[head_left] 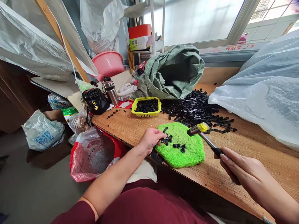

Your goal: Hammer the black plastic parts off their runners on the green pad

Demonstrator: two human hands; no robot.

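My left hand point(150, 139) pinches a small black plastic part point(166, 140) at the left side of a bright green cloth point(187, 158). Several black round pieces point(178, 146) lie on the cloth just right of that part. In my right hand point(238, 168) is a mallet point(207, 140), gripped by its black handle. Its head, with a yellow face and a dark face, is raised over the cloth's upper right edge. What exactly the black parts are, I cannot make out.
Behind the cloth stands a yellow basket point(146, 114) of small black pieces. A heap of black plastic parts point(193, 107) spills from a grey-green sack point(149, 73). White plastic sheeting point(254, 96) covers the right. A red-edged bag point(93, 155) hangs open below the table's left edge.
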